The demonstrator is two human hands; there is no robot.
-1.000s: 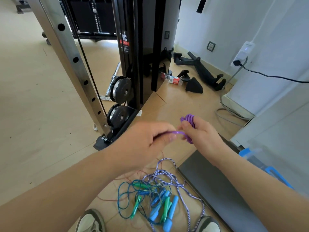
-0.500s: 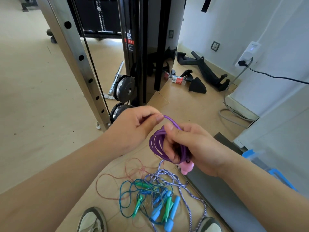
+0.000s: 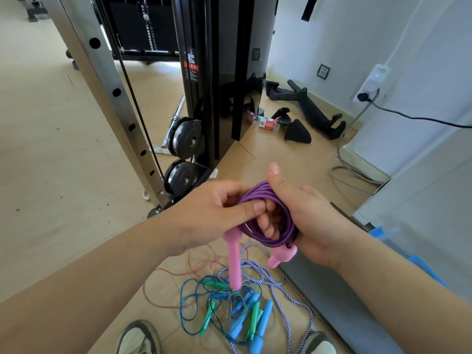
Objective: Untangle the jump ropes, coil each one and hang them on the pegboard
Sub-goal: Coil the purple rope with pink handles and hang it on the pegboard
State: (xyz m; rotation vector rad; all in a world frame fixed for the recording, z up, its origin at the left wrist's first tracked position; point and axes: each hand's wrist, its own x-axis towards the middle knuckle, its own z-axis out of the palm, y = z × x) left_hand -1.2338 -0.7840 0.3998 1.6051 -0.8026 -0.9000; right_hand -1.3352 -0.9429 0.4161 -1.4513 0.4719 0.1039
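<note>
Both hands grasp one coiled purple rope (image 3: 258, 194) at centre: the right hand (image 3: 309, 221) holds the coil and the left hand (image 3: 214, 213) pinches its strands. Its two pink handles (image 3: 233, 261) dangle. At six o'clock, one tangled pile (image 3: 237, 302) lies between two shoes (image 3: 138, 338).

Left hand (image 3: 212, 213), right hand (image 3: 306, 221): firm grip

Steel upright (image 3: 112, 95) with holes at left, two black pulleys (image 3: 185, 137) beside its foot. Black handles (image 3: 310, 108) on floor near wall. Charger (image 3: 371, 83) plugged in at right. Grey mat (image 3: 332, 302) lower right.
</note>
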